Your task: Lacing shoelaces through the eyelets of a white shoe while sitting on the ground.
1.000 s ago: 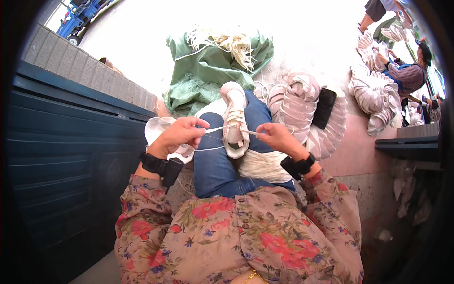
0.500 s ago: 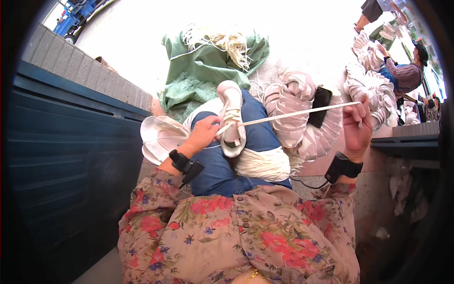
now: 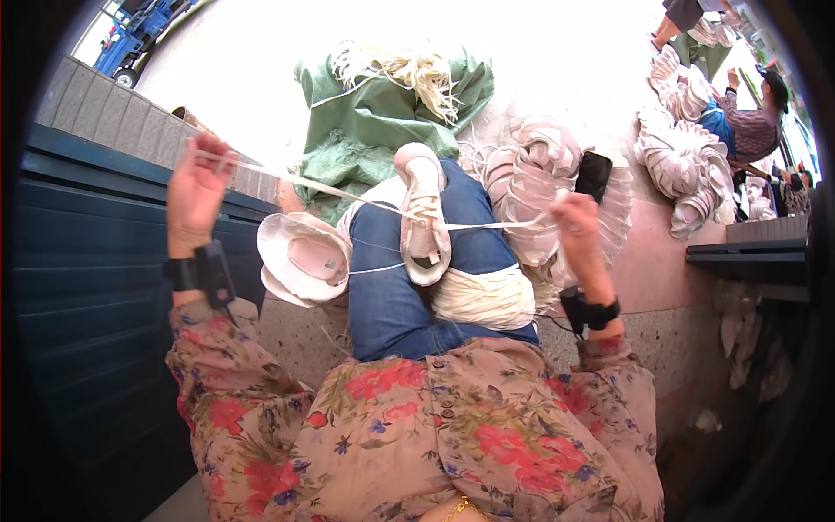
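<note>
A pale shoe upper (image 3: 423,187) rests lengthwise on my thighs, with a white shoelace (image 3: 348,193) threaded through its eyelets. Out to the left, my left hand (image 3: 202,178) is raised and grips one length of the lace, which runs taut down to the shoe. To the right of the shoe, my right hand (image 3: 578,219), a little blurred, pinches the other length close to a pile of uppers. A bundle of white laces (image 3: 484,300) lies across my right thigh. By my left knee sits a stack of nested white uppers (image 3: 306,259).
A green sack (image 3: 374,130) topped with loose laces (image 3: 409,74) stands ahead. Coiled uppers (image 3: 531,187) lie at right with a black phone (image 3: 594,177) on them. Dark blue panels (image 3: 122,287) close in at left. Another person (image 3: 755,126) sits at far right near more uppers.
My left hand has swung from beside the shoe out to the upper left, drawing lace with it. My right hand has come inward and slightly down. The shoe has barely moved.
</note>
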Tool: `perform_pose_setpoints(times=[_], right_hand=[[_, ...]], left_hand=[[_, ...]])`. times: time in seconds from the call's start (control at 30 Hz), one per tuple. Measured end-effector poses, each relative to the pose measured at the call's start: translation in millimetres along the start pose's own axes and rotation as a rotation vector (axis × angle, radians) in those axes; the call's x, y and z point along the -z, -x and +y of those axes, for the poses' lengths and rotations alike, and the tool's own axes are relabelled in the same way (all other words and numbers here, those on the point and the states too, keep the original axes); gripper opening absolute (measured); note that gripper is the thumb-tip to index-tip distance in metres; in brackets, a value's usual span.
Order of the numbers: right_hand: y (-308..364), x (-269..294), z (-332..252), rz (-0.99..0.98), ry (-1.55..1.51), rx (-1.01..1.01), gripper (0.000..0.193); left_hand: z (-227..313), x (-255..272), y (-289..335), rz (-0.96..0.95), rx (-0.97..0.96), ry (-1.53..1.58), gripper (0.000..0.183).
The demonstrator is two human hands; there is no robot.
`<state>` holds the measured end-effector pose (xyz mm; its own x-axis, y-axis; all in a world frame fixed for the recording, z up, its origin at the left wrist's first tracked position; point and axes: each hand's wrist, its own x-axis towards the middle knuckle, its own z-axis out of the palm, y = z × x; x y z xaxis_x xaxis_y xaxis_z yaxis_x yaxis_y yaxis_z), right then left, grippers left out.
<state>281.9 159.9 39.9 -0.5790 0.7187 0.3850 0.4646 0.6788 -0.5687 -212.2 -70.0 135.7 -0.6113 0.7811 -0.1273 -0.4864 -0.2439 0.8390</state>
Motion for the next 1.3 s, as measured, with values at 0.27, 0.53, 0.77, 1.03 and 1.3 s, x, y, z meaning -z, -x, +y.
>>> perform_pose_setpoints(times=[0.27, 0.53, 0.77, 1.03, 1.3], right_hand=[[15.7, -108.3, -61.0, -0.605, -0.319, -0.098, 0.015], [8.7, -130.3, -58.3, -0.401, -0.114, -0.020, 0.016], [-0.7, -135.2, -64.6, -0.425, 0.035, -0.039, 0.013], [-15.0, -133.4, -72.3, -0.575, 0.294, 0.144, 0.008], [-13.4, -140.1, -74.8, -0.433, 0.218, 0.035, 0.007]], left_hand=[[-44.4, 13.6, 14.0, 0.300, 0.125, -0.183, 0.028], [-189.6, -45.8, 68.6, -0.211, 0.407, -0.633, 0.023], [-225.2, -60.8, 76.7, -0.158, 0.338, -0.885, 0.022], [-242.2, -55.8, 76.8, -0.104, 0.114, -1.110, 0.022], [-251.1, -70.7, 73.4, -0.056, -0.064, -1.335, 0.020]])
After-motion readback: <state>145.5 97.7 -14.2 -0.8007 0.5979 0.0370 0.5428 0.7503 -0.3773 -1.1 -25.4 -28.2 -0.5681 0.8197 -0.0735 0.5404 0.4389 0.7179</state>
